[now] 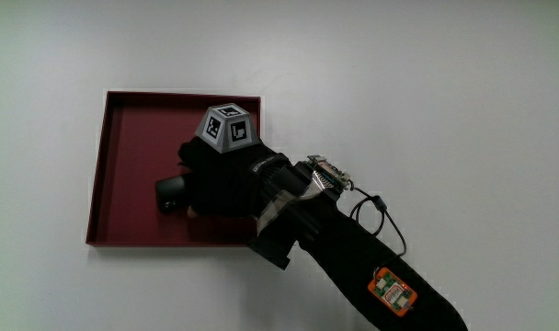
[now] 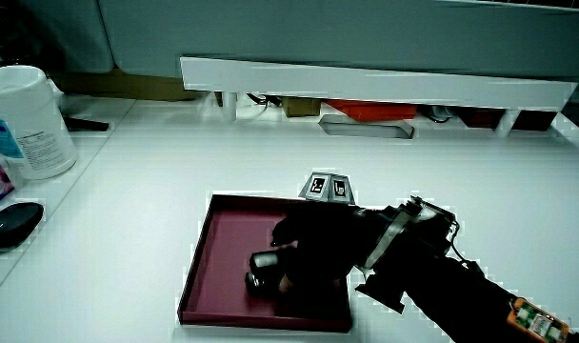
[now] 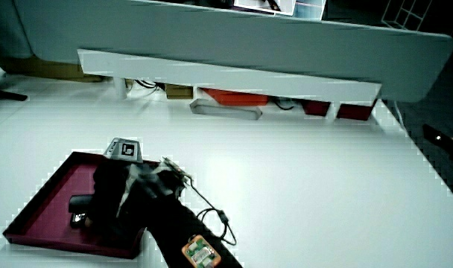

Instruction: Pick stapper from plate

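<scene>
A dark red square plate (image 1: 125, 147) lies on the white table, also seen in both side views (image 2: 223, 243) (image 3: 49, 192). A black stapler (image 1: 170, 193) lies in it near the edge closest to the person. Only one end of the stapler pokes out from under the hand; that end shows in both side views (image 2: 263, 271) (image 3: 79, 209). The gloved hand (image 1: 220, 179) is down over the stapler with its fingers curled around the stapler's body. The patterned cube (image 1: 226, 127) sits on the back of the hand. The forearm crosses the plate's corner nearest the person.
A white canister (image 2: 28, 119) and a black oval object (image 2: 9, 225) stand at the table's edge, away from the plate. A low white partition (image 2: 366, 81) closes the table, farther from the person than the plate. A thin cable (image 1: 381, 216) loops beside the forearm.
</scene>
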Motion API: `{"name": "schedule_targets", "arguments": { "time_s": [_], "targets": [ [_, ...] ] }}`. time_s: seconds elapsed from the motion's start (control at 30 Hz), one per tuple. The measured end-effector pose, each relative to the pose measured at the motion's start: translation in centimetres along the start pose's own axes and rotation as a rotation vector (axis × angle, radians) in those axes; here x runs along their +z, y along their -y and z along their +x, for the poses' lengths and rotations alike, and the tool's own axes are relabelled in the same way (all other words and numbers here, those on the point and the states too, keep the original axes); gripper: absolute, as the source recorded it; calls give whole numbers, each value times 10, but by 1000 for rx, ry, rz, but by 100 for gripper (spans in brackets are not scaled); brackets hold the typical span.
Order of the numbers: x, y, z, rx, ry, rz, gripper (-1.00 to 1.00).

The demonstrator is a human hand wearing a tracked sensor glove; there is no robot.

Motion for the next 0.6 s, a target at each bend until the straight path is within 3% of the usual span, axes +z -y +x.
{"name": "schedule_targets", "arguments": {
  "time_s": [0.13,0.43,0.6],
  "targets": [
    [1,0,0,11,-5,24,100],
    [2,0,1,33,-13,29,100],
    [17,13,-3,57,-15,61,100]
  ]
}}
